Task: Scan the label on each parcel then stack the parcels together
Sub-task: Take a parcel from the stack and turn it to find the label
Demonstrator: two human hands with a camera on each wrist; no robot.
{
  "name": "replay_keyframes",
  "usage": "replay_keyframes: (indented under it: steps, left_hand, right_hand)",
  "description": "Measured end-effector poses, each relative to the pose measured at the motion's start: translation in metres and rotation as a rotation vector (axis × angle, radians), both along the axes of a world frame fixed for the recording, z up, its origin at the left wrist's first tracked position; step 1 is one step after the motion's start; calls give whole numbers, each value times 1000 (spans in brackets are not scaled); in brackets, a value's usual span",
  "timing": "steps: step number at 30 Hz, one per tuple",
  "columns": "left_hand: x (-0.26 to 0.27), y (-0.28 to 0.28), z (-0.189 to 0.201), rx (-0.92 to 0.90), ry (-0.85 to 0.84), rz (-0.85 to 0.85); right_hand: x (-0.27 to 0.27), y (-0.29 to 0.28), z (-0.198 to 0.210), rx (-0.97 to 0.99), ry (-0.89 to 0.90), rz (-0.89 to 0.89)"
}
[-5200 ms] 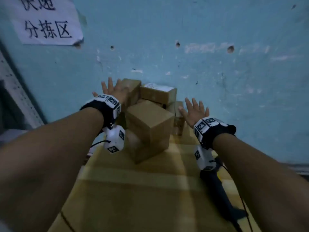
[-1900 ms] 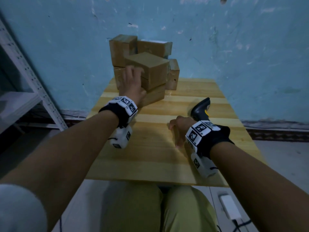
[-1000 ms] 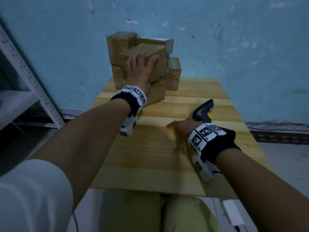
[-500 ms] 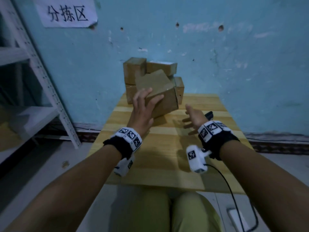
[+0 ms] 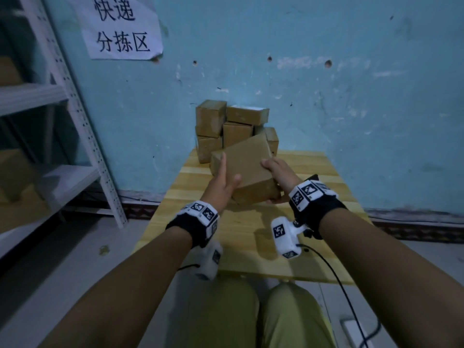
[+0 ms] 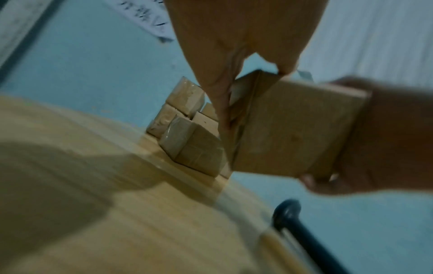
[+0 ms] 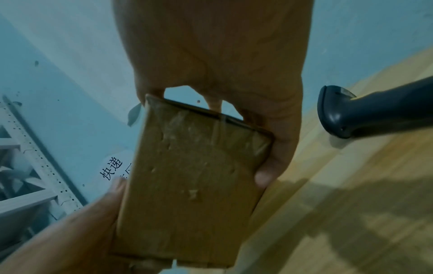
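Shelving (image 5: 82, 116) stands far left of the fingers, against the blue wall (image 5: 351, 109), with a paper sign (image 5: 120, 26) above it. Left hand (image 5: 221, 183) grips the parcel (image 5: 247, 172) on its left side: fingers extended along the face, thumb across the near edge. In the left wrist view the fingers (image 6: 218, 96) lie flat on the side panel. Parcel is held tilted above the table (image 5: 246, 237), clear of the surface. Right hand (image 5: 278, 172) grasps the parcel's right side, fingers curled over the top edge and thumb beneath the lower corner; the right wrist view shows the same hand (image 7: 269, 129) wrapped round a taped end.

Beyond the fingertips, the stack (image 5: 233, 126) of parcels sits at the table's far edge against the wall, apart from the held parcel. Open tabletop lies beneath and nearer than the hands.

Right of the right fingers, the scanner (image 7: 374, 111) lies on the table, untouched; its dark handle (image 6: 302, 233) shows in the left wrist view. A cable (image 5: 334, 272) runs off the near edge.
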State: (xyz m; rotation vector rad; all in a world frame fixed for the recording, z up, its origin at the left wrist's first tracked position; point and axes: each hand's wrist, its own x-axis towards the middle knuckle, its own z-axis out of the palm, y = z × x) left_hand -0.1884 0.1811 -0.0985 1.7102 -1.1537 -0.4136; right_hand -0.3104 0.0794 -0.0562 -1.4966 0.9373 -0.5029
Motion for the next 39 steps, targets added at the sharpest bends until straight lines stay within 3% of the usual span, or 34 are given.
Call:
replay_keyframes:
  steps: [6, 15, 23, 29, 39]
  left_hand:
    - [4, -15, 8, -83, 366, 149]
    - [8, -29, -23, -22, 380, 192]
    - [21, -43, -41, 26, 498, 395]
    - [15, -40, -37, 5, 568, 310]
    - [8, -35, -43, 36, 1065, 71]
  right_hand:
    - [3, -1, -15, -199, -23, -4]
    - [4, -10, -48, -135, -103, 11]
    - [12, -21, -55, -235, -93, 31]
    - [14, -23, -57, -257, -71, -21]
    - [10, -27, -65, -253, -144, 35]
